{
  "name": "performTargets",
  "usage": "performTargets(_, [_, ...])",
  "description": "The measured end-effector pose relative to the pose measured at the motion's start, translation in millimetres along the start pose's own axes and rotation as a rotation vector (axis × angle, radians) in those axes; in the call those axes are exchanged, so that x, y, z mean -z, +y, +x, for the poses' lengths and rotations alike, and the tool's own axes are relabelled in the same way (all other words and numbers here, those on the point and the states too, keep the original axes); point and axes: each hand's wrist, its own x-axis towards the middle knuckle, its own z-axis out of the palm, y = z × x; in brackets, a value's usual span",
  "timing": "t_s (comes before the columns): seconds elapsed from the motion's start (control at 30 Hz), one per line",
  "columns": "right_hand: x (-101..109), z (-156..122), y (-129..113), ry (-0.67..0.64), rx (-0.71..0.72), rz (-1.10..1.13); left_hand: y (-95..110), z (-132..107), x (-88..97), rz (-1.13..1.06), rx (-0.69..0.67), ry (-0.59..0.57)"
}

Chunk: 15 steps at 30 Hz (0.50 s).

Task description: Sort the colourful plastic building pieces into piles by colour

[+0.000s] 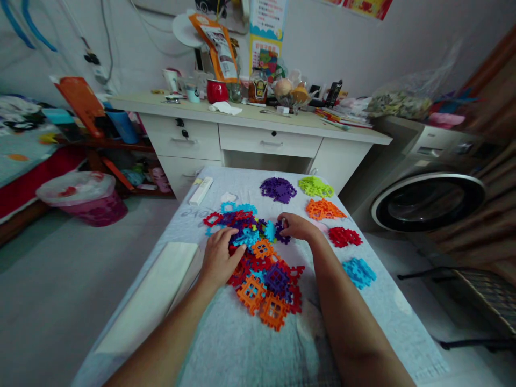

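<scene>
A mixed heap of interlocking plastic building pieces (pixel 258 263) in orange, red, purple and light blue lies mid-table. My left hand (pixel 217 257) rests on the heap's left side, thumb and fingers apart, touching light blue pieces (pixel 246 236). At the heap's right edge, my right hand (pixel 297 226) has its fingers closed on a purple building piece (pixel 282 232), partly covered by the fingertips. Sorted by colour along the far and right side are a purple pile (pixel 278 190), a lime green pile (pixel 315 186), an orange pile (pixel 324 209), a red pile (pixel 344 237) and a light blue pile (pixel 358 272).
The cloth-covered table (pixel 217 344) carries a long white box (pixel 153 290) at left and a small white stick-like object (pixel 201 191). Behind stands a cluttered white desk (pixel 258 121). A washing machine (pixel 423 172) is at right, a pink bin (pixel 86 199) at left.
</scene>
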Motion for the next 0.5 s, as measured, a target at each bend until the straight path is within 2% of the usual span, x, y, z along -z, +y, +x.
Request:
performTargets(0.17, [7.3,-3.1,6.2,-0.022,-0.001,0.128,1.6,-0.8,0.6,-0.006,-0.005,-0.009])
performTargets(0.3, [13.4,-3.7,21.2,0.037,0.062,0.29,2.5,-1.2,0.9,-0.035,0.004,-0.008])
performTargets(0.4, [16.2,-2.3,29.1,0.194,0.054,0.385,4.2,-1.4,1.4,-0.077,-0.002,-0.012])
performTargets(0.5, [16.7,2.6,30.8,0.447,0.006,0.394,5.4,-1.8,1.2,-0.127,-0.022,-0.022])
